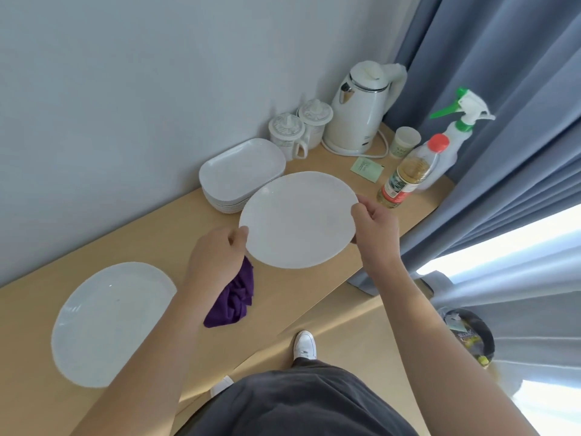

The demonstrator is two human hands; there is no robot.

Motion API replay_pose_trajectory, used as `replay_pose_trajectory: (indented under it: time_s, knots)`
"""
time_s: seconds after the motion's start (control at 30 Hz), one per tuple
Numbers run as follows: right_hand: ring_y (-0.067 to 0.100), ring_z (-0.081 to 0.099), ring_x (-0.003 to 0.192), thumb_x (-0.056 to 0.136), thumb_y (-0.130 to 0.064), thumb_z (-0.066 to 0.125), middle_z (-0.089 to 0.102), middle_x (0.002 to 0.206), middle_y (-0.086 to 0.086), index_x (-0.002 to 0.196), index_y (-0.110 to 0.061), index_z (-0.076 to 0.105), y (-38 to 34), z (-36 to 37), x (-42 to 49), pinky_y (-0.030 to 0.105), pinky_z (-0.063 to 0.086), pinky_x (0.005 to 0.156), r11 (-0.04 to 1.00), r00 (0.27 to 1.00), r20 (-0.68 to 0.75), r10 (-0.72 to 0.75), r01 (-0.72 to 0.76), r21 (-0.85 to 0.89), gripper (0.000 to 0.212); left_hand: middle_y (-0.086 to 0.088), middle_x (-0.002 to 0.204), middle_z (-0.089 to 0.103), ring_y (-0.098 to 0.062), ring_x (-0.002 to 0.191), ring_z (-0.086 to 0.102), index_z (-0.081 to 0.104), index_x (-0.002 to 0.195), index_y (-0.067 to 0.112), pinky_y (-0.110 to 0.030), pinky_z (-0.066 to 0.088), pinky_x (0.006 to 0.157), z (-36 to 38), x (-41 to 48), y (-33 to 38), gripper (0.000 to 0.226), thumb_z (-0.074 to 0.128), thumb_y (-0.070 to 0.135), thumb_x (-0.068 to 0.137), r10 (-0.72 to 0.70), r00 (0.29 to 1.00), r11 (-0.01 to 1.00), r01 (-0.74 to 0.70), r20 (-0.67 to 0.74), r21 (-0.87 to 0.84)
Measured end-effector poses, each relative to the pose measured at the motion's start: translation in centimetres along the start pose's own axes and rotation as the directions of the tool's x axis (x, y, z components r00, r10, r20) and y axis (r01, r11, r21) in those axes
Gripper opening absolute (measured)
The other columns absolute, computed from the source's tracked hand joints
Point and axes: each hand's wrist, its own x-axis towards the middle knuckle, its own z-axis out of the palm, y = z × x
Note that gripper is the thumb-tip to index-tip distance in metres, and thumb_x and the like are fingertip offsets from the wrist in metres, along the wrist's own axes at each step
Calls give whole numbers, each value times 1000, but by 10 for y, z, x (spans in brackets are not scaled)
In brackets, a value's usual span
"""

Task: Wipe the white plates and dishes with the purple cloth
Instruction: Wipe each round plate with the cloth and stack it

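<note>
Plate (298, 218) held above desk (176, 221), its rim pinched between left hand (217, 256) and right hand (374, 228); purple cloth (234, 297) hangs bunched under left hand. Grey wall (125, 73) behind, blue curtain (503, 89) at right.

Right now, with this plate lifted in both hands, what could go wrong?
1. The plate is held only at its rim, and the left hand also holds the purple cloth, so that grip may be weak and the plate could slip.
2. The right hand is near the bottle; a swing might topple it.
</note>
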Motion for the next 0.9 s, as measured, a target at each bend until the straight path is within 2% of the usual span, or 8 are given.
replay_pose_trajectory:
  time_s: [0.1,0.23,0.3,0.4,0.47,0.57,0.73,0.9]
  knots:
    - [20,59,76,88,-13,45,70,88,16,88,-34,78,3,-16,10,49,62,78,1000,999,32,16,-16,0,39,-13,68,66,-32,70,61,60,70,0,-48,49,70,13,6,13,47,47,34,100,77,996,996,-79,-52,-34]
    - [27,60,65,88,-11,46,70,79,7,87,-37,77,9,-32,27,48,62,73,973,998,46,-44,53,-224,40,-15,62,63,-33,63,59,57,67,0,-46,47,61,29,13,24,45,48,28,100,116,988,993,-115,-106,19]
    - [34,56,68,87,-12,49,67,82,10,89,-28,74,17,-38,37,36,51,61,932,994,74,-80,101,-349,30,-13,56,56,-32,55,52,50,62,3,-38,37,51,35,18,29,44,49,24,100,139,982,990,-135,-125,42]
    - [19,35,61,84,-9,50,54,79,25,84,-3,63,28,-42,50,26,32,55,874,988,105,-109,146,-464,15,-4,50,44,-19,47,37,39,56,13,-32,25,45,43,25,36,47,49,22,101,167,975,983,-154,-148,96]
    - [18,33,59,83,-8,50,51,76,28,74,-1,56,35,-42,59,19,28,48,864,988,96,-117,149,-481,12,-1,50,41,-15,46,35,36,56,16,-30,23,45,49,30,38,48,48,22,102,173,973,979,-152,-156,134]
    - [22,40,59,81,-8,50,53,73,25,69,-4,50,47,-40,73,18,30,46,859,987,115,-115,156,-488,13,0,52,40,-12,47,34,33,57,18,-28,21,46,58,37,38,48,45,23,103,159,976,974,-129,-152,185]
    - [18,31,60,85,-4,51,40,74,8,72,0,50,58,-33,90,19,31,50,819,980,150,-133,194,-541,14,3,55,38,-16,52,36,40,64,14,-31,22,51,73,48,36,42,42,24,105,106,983,968,-68,-149,243]
    - [21,32,61,84,-5,51,40,77,7,70,0,45,67,-28,100,31,30,56,806,981,151,-124,189,-561,16,3,56,39,-19,58,42,46,69,12,-31,24,55,78,57,35,39,39,26,105,63,985,951,-10,-162,308]
